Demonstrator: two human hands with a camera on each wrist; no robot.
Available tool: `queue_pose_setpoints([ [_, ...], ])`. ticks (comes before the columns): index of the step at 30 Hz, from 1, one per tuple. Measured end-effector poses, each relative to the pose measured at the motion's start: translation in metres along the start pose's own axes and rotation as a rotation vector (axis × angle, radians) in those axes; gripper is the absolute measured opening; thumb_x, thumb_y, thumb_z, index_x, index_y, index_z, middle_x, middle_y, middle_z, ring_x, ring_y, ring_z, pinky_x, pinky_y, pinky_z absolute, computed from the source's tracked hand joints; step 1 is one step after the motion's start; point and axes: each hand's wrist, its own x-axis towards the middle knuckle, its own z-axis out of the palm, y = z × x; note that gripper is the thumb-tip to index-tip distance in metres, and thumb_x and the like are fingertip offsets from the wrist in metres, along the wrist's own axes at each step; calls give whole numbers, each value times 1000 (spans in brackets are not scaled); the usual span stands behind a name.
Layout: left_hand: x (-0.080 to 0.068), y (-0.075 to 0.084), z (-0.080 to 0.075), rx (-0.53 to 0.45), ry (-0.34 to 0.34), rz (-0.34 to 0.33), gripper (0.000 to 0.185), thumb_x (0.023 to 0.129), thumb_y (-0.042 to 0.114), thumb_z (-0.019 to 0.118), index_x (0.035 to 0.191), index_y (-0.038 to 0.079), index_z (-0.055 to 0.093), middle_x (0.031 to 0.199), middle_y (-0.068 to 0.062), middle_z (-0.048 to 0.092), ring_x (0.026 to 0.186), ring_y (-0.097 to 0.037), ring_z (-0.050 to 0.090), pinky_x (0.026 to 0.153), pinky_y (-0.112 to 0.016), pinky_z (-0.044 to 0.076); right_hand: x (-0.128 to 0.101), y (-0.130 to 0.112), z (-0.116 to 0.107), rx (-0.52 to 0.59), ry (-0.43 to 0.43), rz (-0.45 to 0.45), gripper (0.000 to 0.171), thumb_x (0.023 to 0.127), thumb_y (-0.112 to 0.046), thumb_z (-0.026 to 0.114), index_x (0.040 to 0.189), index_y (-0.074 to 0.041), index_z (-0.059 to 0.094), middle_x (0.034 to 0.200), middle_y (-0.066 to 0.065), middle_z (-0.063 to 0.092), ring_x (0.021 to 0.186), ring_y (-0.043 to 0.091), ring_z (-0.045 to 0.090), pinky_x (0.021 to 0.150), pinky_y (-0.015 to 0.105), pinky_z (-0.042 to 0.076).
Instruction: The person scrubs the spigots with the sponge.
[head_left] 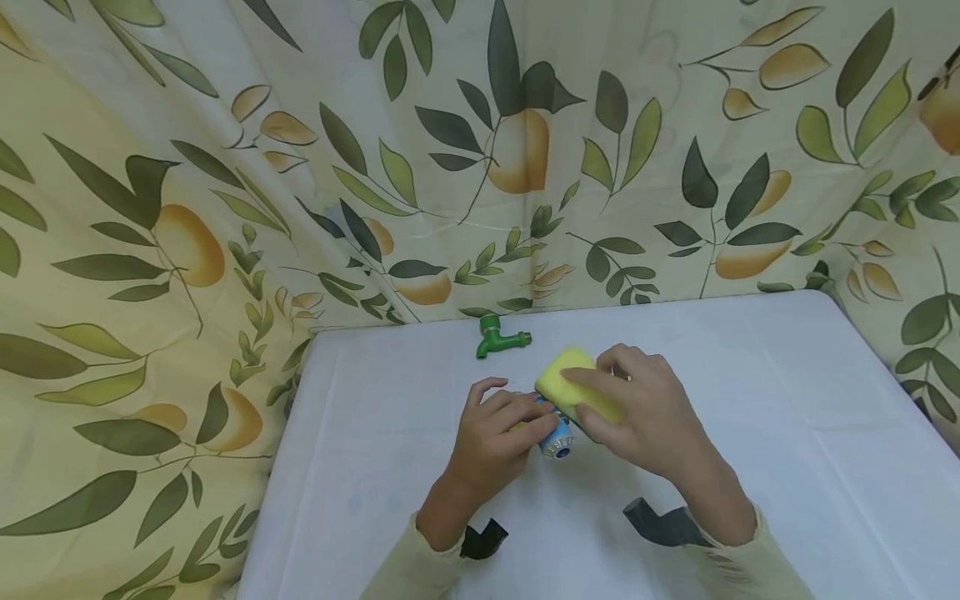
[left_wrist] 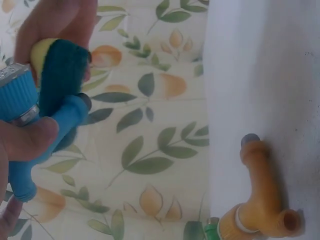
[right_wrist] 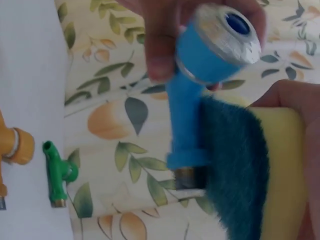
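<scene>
A blue plastic tap [right_wrist: 186,112] with a silvery-ringed handle is gripped by my left hand [head_left: 498,429], whose thumb [left_wrist: 35,140] lies across its body in the left wrist view. My right hand [head_left: 648,408] holds a yellow sponge [head_left: 558,379] with a dark green scouring side [right_wrist: 237,165]. That scouring side is right against the tap's pipe body, near its threaded grey end [right_wrist: 191,177]. Both things are held above the white table, and in the head view my left fingers cover much of the tap.
A green tap [head_left: 491,337] lies toward the table's far edge. An orange tap [left_wrist: 262,190] lies near it on the white tabletop [head_left: 750,400], mostly hidden by my left hand in the head view. Dark curved pieces [head_left: 483,540] show beside the sleeves. A leaf-and-fruit patterned curtain [head_left: 637,208] hangs behind.
</scene>
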Motion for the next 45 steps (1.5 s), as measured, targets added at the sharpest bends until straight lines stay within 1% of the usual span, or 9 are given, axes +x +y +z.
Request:
queue_pose_setpoints([
  [5,0,1,0,31,4,37,26,80,6,86,96,24,77,102,9,79,101,-13,71,103,-45,51,3,-1,0,-32,-9,53,32,79,-24,75,110,-19,80,88,2,59,73,14,49,61,33,38],
  [9,-1,-1,1,9,13,-9,26,81,5,85,99,21,77,100,6,77,98,-13,71,102,-44,52,2,-3,1,-5,-35,59,33,79,-24,76,112,-20,79,91,1,59,77,15,52,64,34,40],
  [15,-2,0,1,-265,94,-319,35,81,4,85,111,7,66,98,-3,71,89,-14,68,89,-30,59,-6,-6,5,-36,108,186,35,80,-23,73,114,-13,76,95,11,60,77,24,55,62,37,43],
  [20,-1,3,0,-567,156,-591,42,85,13,85,117,4,60,106,-7,70,90,-15,66,79,-27,60,-13,-14,19,-65,221,23,39,91,-38,59,113,-10,76,94,16,59,80,30,56,64,43,44],
  [25,-2,4,0,-734,162,-724,41,88,13,81,120,3,58,107,-10,68,88,-13,64,78,-26,59,-16,-15,29,-73,359,10,45,98,-42,52,113,-6,75,94,19,57,81,33,55,66,45,44],
  [30,-2,2,-2,-789,156,-748,41,88,11,81,121,3,58,109,-11,69,92,-14,67,82,-26,60,-20,-15,34,-62,342,-96,39,97,-38,54,111,-10,76,94,17,58,80,31,52,63,45,42],
  [36,-7,-5,-3,-824,124,-721,41,89,7,78,124,0,58,112,-14,68,99,-14,66,94,-28,58,-21,-8,22,123,321,209,38,85,-20,68,122,-10,72,101,15,58,88,19,53,68,19,45],
  [40,-9,-9,-3,-838,87,-651,42,90,4,77,127,-1,58,113,-15,68,104,-15,66,98,-29,57,-22,-5,12,281,177,270,44,81,-6,72,125,-13,71,104,6,59,92,9,52,71,13,47],
  [45,-12,-13,-2,-843,77,-584,42,91,1,75,129,-1,58,114,-17,70,106,-15,67,98,-29,57,-23,2,12,284,106,363,40,86,-6,72,125,-14,71,105,1,59,91,6,50,68,16,47],
])
